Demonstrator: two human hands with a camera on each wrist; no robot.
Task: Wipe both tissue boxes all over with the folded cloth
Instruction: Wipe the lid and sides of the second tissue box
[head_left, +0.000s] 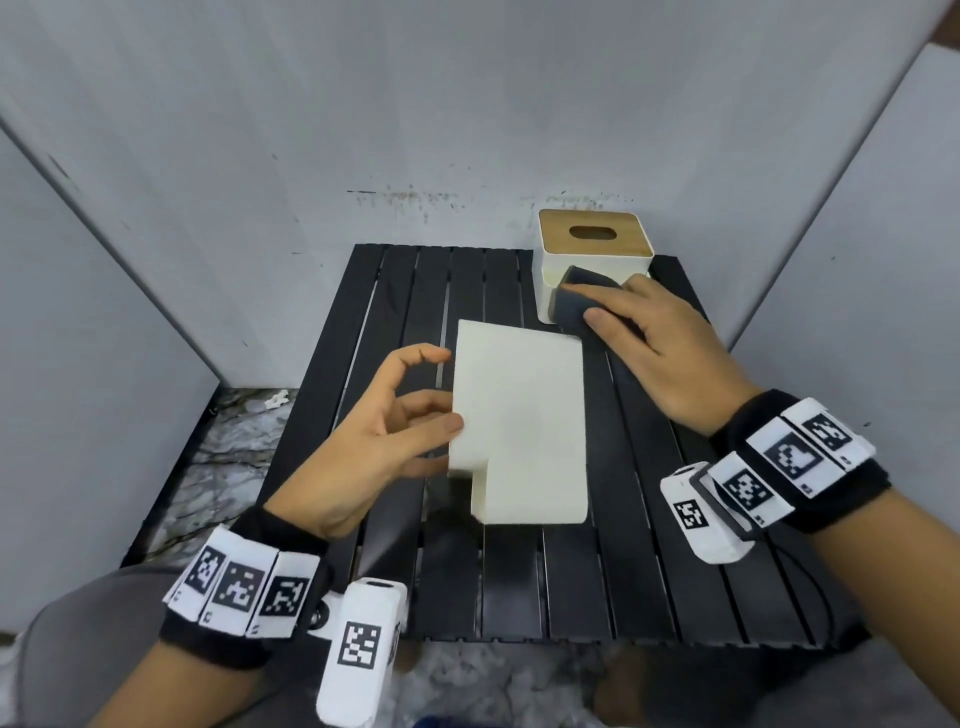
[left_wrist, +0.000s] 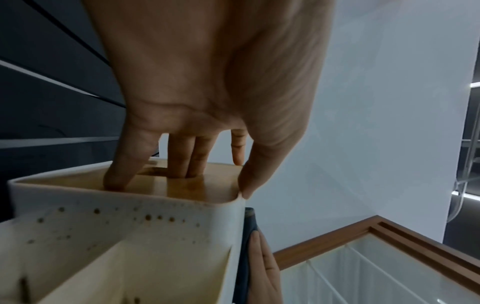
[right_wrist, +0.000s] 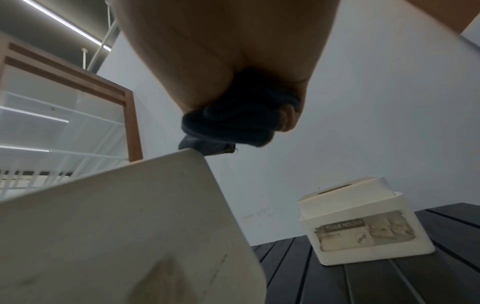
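Note:
A white tissue box (head_left: 519, 426) lies tipped on its side in the middle of the black slatted table (head_left: 519, 587), its wooden lid (left_wrist: 202, 185) facing left. My left hand (head_left: 436, 400) holds it there, fingers on the lid and thumb on the upper edge. My right hand (head_left: 623, 322) grips the folded dark cloth (head_left: 574, 301) at this box's far right corner. In the left wrist view the cloth (left_wrist: 248, 236) lies against the box's side. A second white tissue box (head_left: 592, 244) with a wooden lid stands upright just behind the cloth.
Grey partition walls close in the table at the back and on both sides. The upright box carries a worn label (right_wrist: 363, 232) on one side. A wood-framed shelf unit (right_wrist: 78, 102) stands beyond the partitions. Marbled floor (head_left: 228, 457) shows left of the table.

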